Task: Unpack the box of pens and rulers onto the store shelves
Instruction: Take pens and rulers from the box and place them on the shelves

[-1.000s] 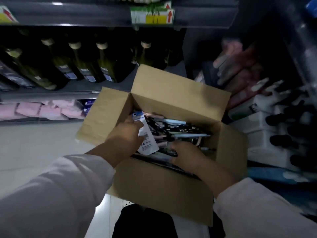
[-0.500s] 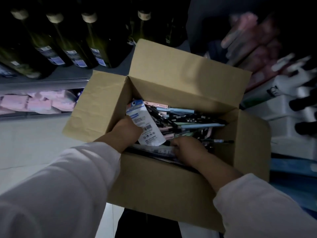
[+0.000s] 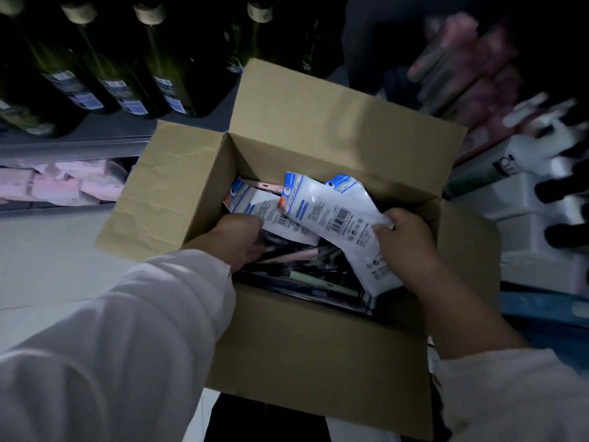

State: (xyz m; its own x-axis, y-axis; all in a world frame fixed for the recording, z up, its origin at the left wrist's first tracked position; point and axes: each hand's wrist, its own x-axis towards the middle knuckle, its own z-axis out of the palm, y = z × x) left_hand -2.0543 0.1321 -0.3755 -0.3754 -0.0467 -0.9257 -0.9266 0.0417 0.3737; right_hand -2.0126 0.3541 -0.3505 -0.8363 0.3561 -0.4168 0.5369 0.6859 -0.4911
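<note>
Currently right hand [image 3: 406, 247] pinching packs [image 3: 328, 215], axis running toward 10 o'clock; left hand [image 3: 237, 240] gripping third pack [image 3: 264, 208], 9 o'clock.

Box [image 3: 318, 346]: brown cardboard, matt, its left flap creased.
Right packet [image 3: 331, 215]: white plastic film, glossy, crinkled, printed.
Left packet [image 3: 267, 212]: the same glossy printed film, lying flatter.
Pens [image 3: 296, 257]: smooth plastic barrels with a slight sheen.
Bottles [image 3: 178, 74]: dark green glass, glossy, with paper labels.
Shelf edge [image 3: 73, 148]: grey metal by its look, matt.
Sleeves [image 3: 134, 339]: white cloth, matt, softly folded.
Floor [image 3: 47, 266]: pale, smooth, faintly shiny.
</note>
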